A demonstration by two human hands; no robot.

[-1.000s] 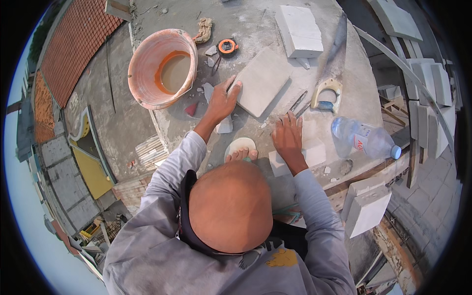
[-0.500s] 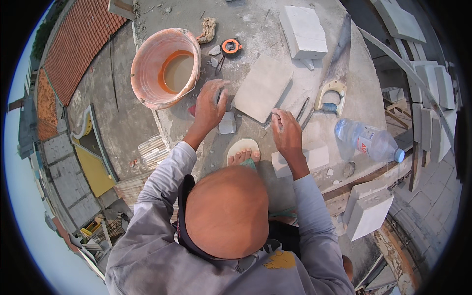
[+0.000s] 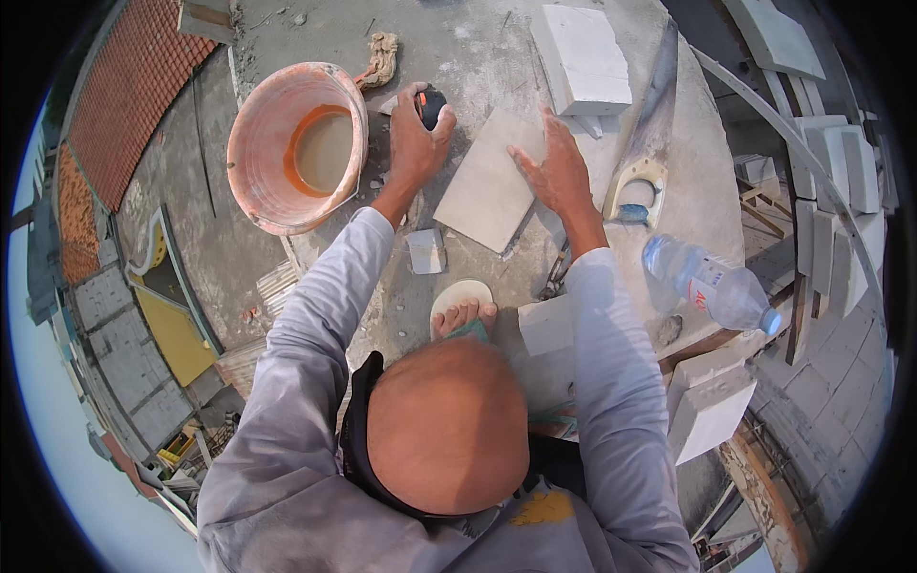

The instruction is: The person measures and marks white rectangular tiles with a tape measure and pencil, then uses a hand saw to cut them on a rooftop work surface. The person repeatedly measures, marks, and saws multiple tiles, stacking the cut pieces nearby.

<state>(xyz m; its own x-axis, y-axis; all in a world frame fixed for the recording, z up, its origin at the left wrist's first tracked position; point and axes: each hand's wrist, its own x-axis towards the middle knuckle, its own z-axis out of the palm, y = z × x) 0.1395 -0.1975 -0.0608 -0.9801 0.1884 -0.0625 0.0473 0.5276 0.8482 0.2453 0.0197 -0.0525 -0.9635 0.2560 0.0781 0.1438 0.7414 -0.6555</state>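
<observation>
My left hand [image 3: 416,145] is closed around a black and orange tape measure [image 3: 433,108], thumb on one side and fingers on the other. Just right of it lies a flat, pale grey block [image 3: 485,196] on the concrete. My right hand [image 3: 557,170] is over the block's right edge, fingers apart, one fingertip at its top face; whether it presses there I cannot tell. A handsaw [image 3: 638,187] with a cream handle rests to the right. Behind my right wrist, a dark tool [image 3: 554,277] is partly hidden.
A pinkish bucket [image 3: 250,162] with murky liquid stands left of my left hand. A thick white block [image 3: 583,59] lies at the far side, a plastic bottle [image 3: 712,285] at the right. A small block piece [image 3: 426,251] sits near my foot [image 3: 464,317]. The slab drops off on both sides.
Both hands have reached farther forward. My left hand has taken hold of the tape measure; my right has moved up along the flat block's right edge and spread its fingers.
</observation>
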